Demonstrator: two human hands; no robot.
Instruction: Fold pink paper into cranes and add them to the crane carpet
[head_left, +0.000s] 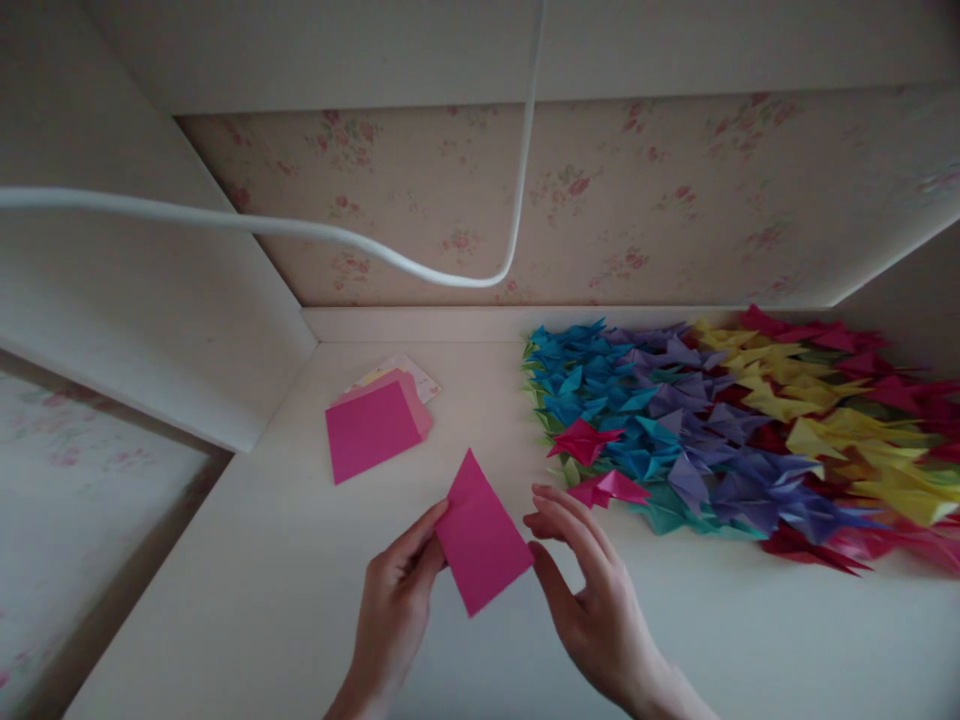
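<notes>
A pink sheet of paper (480, 535), folded into a slanted rectangle, is held just above the white desk (247, 600). My left hand (394, 610) pinches its left edge between thumb and fingers. My right hand (589, 590) touches its right edge with the thumb, the fingers curved and apart above it. A stack of pink square papers (373, 428) lies to the upper left of my hands.
A big heap of folded paper cranes (735, 430) in blue, purple, yellow, red and pink covers the right of the desk. A white cable (517, 190) hangs in a loop in front of the flowered wall. A shelf side panel stands at left.
</notes>
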